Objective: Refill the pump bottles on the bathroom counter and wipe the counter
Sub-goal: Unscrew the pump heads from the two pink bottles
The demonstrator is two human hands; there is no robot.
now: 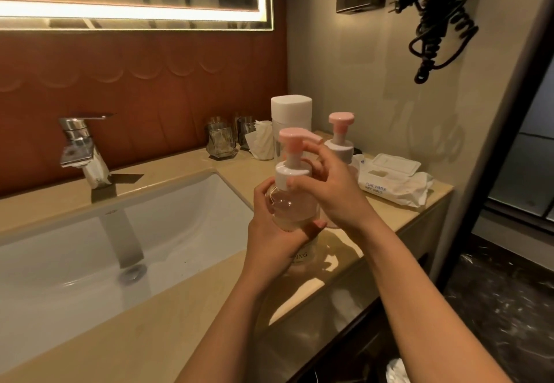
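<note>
Left hand (271, 232) gripping clear pump bottle (295, 202) body, right hand (329, 190) pinching its white collar; 2nd pump bottle (340, 139), wet wipes pack (389, 178) behind, sink (90, 247) left.

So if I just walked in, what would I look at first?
Probably the two hands in the middle: the left hand holds a clear pump bottle with a pink top, and the right hand grips its white collar. Next, the big white sink with its shiny tap on the left. Behind the hands sit a second pink-topped bottle and a pack of wet wipes.
</note>
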